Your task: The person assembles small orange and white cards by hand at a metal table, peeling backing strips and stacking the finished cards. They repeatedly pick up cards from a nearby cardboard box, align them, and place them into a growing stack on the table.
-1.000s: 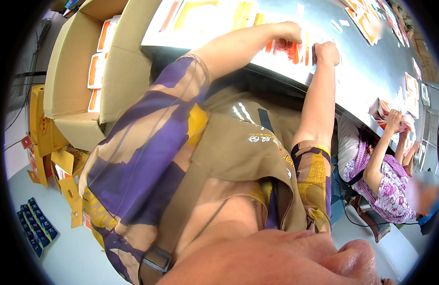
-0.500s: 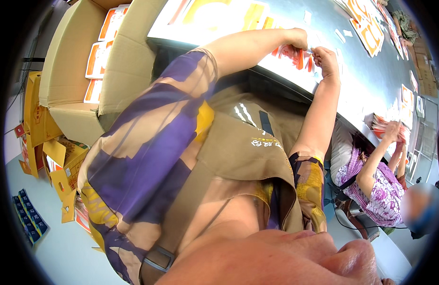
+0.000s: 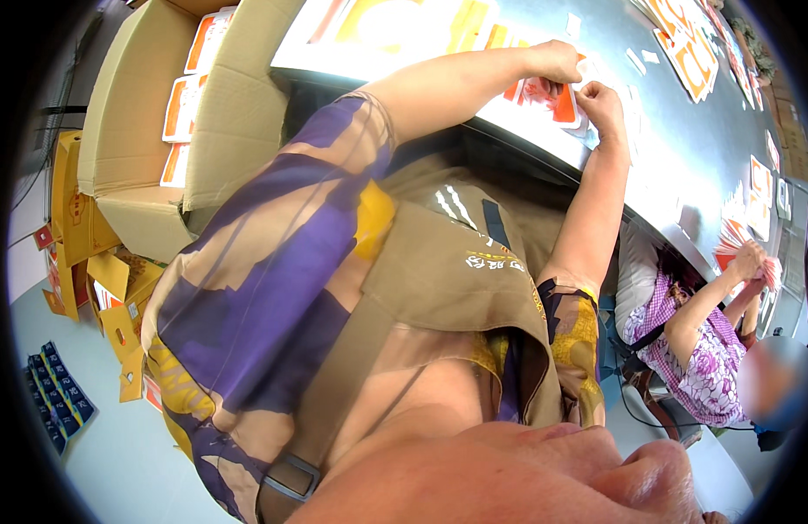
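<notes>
My left hand (image 3: 556, 63) is closed over the upper edge of a flat orange-and-white printed packet (image 3: 564, 111) near the table's front edge. Its fingers curl down and hide part of the packet. Close beside it, my right hand (image 3: 603, 106) is pinched shut, its fingertips at the packet's right edge. What lies between those fingertips is too small to make out. More orange-and-white printed pieces (image 3: 500, 37) lie left of my hands, washed out by glare.
An open carton (image 3: 129, 166) holding orange-and-white packets stands at left. Stacked printed pieces (image 3: 685, 59) and small white slips (image 3: 636, 61) lie on the dark table (image 3: 657, 131). At right, a co-worker's hands (image 3: 750, 262) hold fanned packets. Yellow cartons (image 3: 129, 284) sit on the floor.
Both my hands have shifted slightly, and more of the orange packet shows beneath them. At right, the co-worker has lifted and spread the packets into a fan.
</notes>
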The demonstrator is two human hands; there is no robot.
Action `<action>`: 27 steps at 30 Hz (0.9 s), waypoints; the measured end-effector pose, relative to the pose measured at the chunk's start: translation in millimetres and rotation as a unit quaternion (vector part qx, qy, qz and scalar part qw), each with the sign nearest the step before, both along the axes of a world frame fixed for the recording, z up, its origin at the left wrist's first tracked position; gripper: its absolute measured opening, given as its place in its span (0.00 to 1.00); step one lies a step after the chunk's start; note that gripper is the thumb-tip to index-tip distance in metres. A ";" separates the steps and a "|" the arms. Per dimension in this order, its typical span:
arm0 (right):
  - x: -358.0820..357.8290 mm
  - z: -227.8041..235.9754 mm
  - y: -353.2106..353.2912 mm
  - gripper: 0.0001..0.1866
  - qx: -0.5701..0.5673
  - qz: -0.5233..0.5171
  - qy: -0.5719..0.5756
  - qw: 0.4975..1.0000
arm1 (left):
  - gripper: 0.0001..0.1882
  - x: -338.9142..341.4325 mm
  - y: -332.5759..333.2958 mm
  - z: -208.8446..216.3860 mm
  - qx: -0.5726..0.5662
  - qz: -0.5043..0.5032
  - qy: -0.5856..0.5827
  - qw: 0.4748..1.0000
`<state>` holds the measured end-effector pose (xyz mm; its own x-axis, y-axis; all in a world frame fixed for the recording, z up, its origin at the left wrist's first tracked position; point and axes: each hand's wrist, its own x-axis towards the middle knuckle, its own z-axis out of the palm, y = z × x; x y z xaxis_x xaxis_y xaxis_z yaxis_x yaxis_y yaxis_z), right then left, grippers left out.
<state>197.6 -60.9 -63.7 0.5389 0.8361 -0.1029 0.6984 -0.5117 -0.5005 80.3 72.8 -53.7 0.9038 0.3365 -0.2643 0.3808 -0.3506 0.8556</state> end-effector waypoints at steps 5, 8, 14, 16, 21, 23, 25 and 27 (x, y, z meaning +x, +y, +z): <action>-13.0 17.0 -0.5 0.13 -0.006 -0.076 -0.040 0.996 | 0.13 -3.5 -2.4 5.1 -0.009 -0.035 -0.002 0.999; 0.5 7.8 -9.8 0.13 0.073 -0.021 0.198 0.977 | 0.13 -0.5 -3.6 4.3 -0.016 -0.036 0.000 0.999; -9.0 18.1 -14.2 0.10 0.104 -0.057 0.348 0.930 | 0.14 -1.8 -6.2 1.8 0.001 -0.029 0.003 1.000; 0.8 9.0 -10.3 0.09 0.086 -0.050 0.345 0.933 | 0.15 -0.8 -4.5 0.8 0.026 -0.055 -0.002 0.998; 7.1 -4.0 -6.1 0.18 0.068 -0.062 0.256 0.962 | 0.19 -12.5 -18.3 20.9 0.103 -0.072 -0.069 0.990; -5.5 -0.4 0.8 0.19 0.066 -0.055 0.232 0.969 | 0.20 -16.1 -22.2 25.3 0.094 -0.061 -0.080 0.991; -8.5 3.5 6.5 0.19 0.066 -0.020 0.237 0.969 | 0.19 -12.9 -18.6 21.3 0.076 -0.061 -0.057 0.994; -3.9 -1.0 6.4 0.19 0.019 -0.046 0.175 0.983 | 0.19 -8.2 -12.8 14.8 0.053 -0.049 -0.051 0.996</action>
